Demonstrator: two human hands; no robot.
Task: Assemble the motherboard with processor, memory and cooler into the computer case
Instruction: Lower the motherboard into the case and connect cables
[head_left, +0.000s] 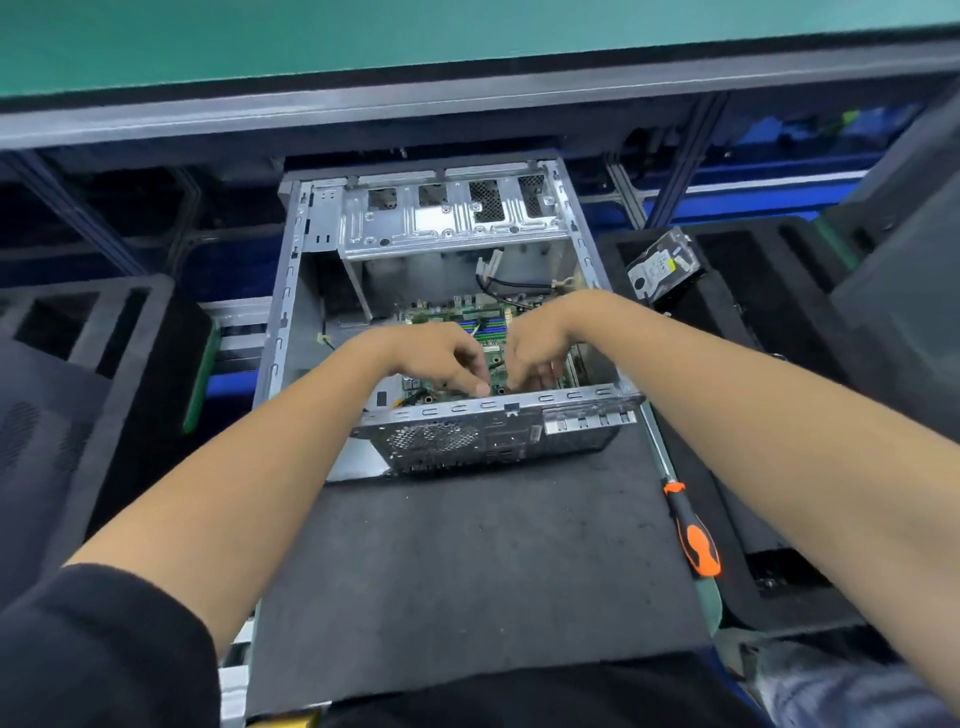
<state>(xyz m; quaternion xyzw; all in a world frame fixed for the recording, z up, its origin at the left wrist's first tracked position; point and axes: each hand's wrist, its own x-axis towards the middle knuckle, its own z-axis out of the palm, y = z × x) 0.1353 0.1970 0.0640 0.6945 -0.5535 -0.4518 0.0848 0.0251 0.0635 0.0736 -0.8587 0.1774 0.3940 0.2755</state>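
An open metal computer case (288, 291) lies on a black mat, its rear panel with the fan grille facing me. The green motherboard (488, 325) sits inside on the case floor, mostly covered by my hands. My left hand (431, 353) reaches in from the left, its curled fingers gripping the board near the rear rim. Close beside it, my right hand (540, 345) also grips the board with fingers curled downward. What lies under the fingers is hidden. No cooler or memory stick shows.
A drive cage (447, 218) spans the far end of the case, with loose cables (509, 283) below it. An orange-and-black screwdriver (693, 530) lies right of the black mat (467, 561). A hard drive (662, 265) rests in a black foam tray (769, 291) at right. More foam trays (78, 338) stand at left.
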